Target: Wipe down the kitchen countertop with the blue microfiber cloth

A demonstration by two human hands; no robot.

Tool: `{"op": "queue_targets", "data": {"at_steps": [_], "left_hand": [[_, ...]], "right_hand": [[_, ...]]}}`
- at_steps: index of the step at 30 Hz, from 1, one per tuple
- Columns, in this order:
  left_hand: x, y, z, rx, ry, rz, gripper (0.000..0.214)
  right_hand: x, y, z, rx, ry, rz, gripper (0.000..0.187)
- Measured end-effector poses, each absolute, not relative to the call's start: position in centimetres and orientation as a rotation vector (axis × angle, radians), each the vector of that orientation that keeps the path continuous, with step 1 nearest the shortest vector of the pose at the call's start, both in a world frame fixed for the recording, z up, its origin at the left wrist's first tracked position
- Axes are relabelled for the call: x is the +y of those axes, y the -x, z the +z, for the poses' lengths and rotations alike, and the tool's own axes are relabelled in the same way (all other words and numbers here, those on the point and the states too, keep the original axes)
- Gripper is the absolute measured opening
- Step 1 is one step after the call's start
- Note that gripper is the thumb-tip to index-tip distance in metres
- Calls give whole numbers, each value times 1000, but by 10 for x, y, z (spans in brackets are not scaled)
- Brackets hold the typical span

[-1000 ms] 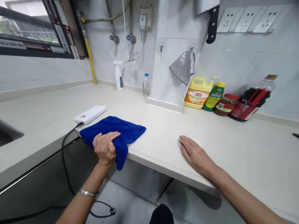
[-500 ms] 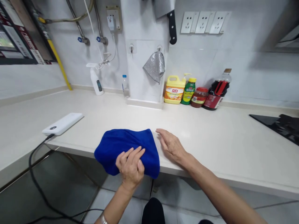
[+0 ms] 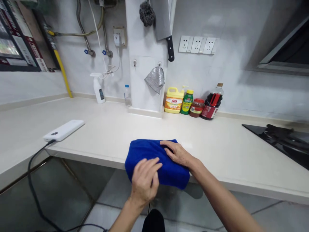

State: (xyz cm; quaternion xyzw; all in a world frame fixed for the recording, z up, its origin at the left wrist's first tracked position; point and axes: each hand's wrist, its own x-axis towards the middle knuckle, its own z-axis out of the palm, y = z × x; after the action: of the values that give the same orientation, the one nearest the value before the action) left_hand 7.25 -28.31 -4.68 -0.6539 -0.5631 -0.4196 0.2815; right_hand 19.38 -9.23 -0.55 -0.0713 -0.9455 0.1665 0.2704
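Observation:
A blue cloth (image 3: 145,149) lies over the front edge of the white countertop, its near part hanging down. My left hand (image 3: 145,180) is over the cloth's lower middle with its fingers stretched out and slightly blurred. Whether its fingertips touch the fabric, I cannot tell. On the cloth's upper right part rests my right hand (image 3: 178,154), fingers extended and gently arched, thumb apart from the index finger. Part of the cloth is hidden beneath both hands.
A white power bank (image 3: 65,129) with a black cable lies at left on the countertop (image 3: 101,135). Along the wall stand a spray bottle (image 3: 98,90), a yellow detergent jug (image 3: 173,101) and other bottles. A black stove (image 3: 277,138) is at right; a cleaver (image 3: 166,29) hangs above.
The blue cloth has shifted right along the counter edge. My left hand has moved right with it, and my right hand, earlier beside the cloth, now lies on it. The view has tilted up slightly.

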Motion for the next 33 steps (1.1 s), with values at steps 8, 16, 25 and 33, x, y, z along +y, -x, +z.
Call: {"op": "queue_targets", "data": {"at_steps": [8,16,25,33], "left_hand": [[-286,-19,-46,-1597,1757,-689,45],[-282,-23,-36,-1605,1864,-566,61],[-266,6,-34,-1441,1986,-537,71],[-243,-27,-41,-1373,1955,-464,73]], "right_hand": [[-96,-218,-4,-2728,268,331,45],[-142,-219,-2,-2597,404,89,47],[-179,-215,-21,-2631,479,-84,59],[-158,-257,-21,-2650,455,-199,61]]}}
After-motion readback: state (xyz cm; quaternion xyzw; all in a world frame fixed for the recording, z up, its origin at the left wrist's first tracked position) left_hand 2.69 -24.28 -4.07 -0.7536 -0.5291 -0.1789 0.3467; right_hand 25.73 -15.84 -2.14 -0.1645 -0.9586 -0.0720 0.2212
